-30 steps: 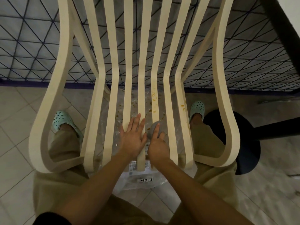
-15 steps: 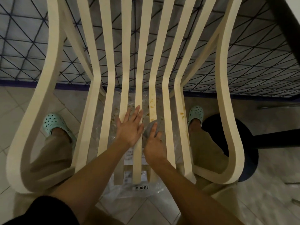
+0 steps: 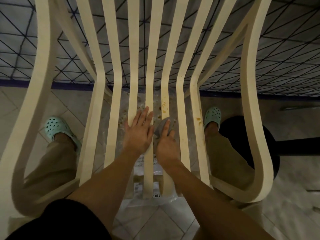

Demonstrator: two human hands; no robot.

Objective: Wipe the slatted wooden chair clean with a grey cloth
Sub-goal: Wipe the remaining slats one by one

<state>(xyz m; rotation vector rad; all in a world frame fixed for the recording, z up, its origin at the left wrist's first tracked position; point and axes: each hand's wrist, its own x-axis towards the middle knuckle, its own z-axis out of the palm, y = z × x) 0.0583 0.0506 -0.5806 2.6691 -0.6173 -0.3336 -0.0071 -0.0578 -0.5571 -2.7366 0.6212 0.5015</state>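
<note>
one slatted chair [image 3: 113, 118], one grey cloth [image 3: 160, 128], two hands [image 3: 139, 134] [image 3: 167, 146], two mint clogs [image 3: 55, 127] [image 3: 213, 115] and one plastic bag [image 3: 156, 191].

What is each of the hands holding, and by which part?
Right hand: bunched grey cloth, fingers over its top. Left hand: nothing, flat on cream wooden slats.

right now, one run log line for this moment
left hand flat on chair slats | right hand holds grey cloth on stained slat

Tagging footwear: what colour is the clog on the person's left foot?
Pale mint-green perforated rubbery clog, with dark round holes; head view shows it best.
</note>
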